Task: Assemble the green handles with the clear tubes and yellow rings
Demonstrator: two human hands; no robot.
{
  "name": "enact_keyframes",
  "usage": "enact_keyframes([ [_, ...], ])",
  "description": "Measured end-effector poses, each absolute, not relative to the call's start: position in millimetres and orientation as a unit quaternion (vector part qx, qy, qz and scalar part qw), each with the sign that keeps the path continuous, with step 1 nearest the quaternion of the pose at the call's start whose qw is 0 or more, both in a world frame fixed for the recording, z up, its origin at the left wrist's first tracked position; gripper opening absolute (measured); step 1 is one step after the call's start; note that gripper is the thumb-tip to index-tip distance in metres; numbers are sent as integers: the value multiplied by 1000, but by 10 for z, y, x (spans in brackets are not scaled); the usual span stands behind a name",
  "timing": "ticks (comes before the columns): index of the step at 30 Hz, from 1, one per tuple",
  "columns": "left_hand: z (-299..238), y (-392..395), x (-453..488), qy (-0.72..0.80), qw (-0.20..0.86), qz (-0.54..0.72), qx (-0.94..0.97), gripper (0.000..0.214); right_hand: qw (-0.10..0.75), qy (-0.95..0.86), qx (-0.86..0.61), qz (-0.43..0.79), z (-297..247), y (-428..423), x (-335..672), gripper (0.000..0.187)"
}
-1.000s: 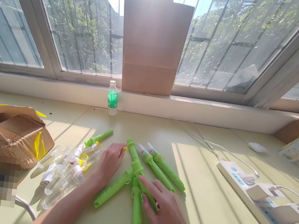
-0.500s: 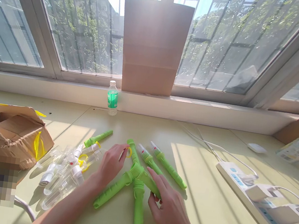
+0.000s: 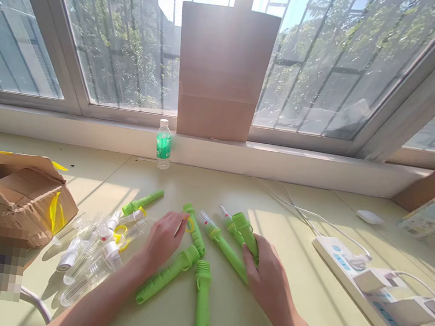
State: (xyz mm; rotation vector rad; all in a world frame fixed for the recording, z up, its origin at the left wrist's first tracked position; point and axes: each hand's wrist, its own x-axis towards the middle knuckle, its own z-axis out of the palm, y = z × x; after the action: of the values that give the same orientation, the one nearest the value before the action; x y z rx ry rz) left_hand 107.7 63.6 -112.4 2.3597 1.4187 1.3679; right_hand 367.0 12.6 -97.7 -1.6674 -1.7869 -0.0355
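My left hand (image 3: 164, 236) pinches a small yellow ring (image 3: 191, 224) at its fingertips, over a green plastic tube (image 3: 196, 234). My right hand (image 3: 267, 270) is wrapped round another green tube (image 3: 245, 230), its wide threaded mouth tilted up toward the window. Between my hands lie two more green tubes, one slanting left (image 3: 169, 274) and one pointing toward me (image 3: 202, 306). Right of them rests a green tube with a clear tip (image 3: 225, 248). A second clear-tipped tube (image 3: 229, 219) is partly hidden behind the held one.
Clear plastic tubes with white caps and yellow rings (image 3: 93, 253) are heaped on the left, beside an open cardboard box (image 3: 14, 199). Another green tube (image 3: 143, 202) lies behind the heap. A bottle (image 3: 163, 147) stands at the back. A power strip (image 3: 368, 297) with cables runs along the right.
My right hand has picked up a green tube from the middle group and carried it right and up. My left hand has barely moved, still pinching the yellow ring.
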Motion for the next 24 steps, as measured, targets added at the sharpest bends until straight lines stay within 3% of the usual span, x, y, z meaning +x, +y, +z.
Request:
enact_keyframes([
  [5, -1111, 621, 1115, 479, 70, 470, 738, 19, 368, -728, -578, -25, -1001, 30, 3562, 21],
  [10, -1041, 574, 1180, 492, 124, 482, 714, 16, 337, -781, -525, -27, -1033, -73, 3464, 32],
  [16, -962, 526, 1250, 471, 297, 515, 651, 15, 315, -794, -519, -33, -1049, -94, 3425, 37],
  [24, -963, 519, 1242, 444, 420, 502, 611, 19, 302, -801, -515, -43, -1069, -92, 3427, 39],
])
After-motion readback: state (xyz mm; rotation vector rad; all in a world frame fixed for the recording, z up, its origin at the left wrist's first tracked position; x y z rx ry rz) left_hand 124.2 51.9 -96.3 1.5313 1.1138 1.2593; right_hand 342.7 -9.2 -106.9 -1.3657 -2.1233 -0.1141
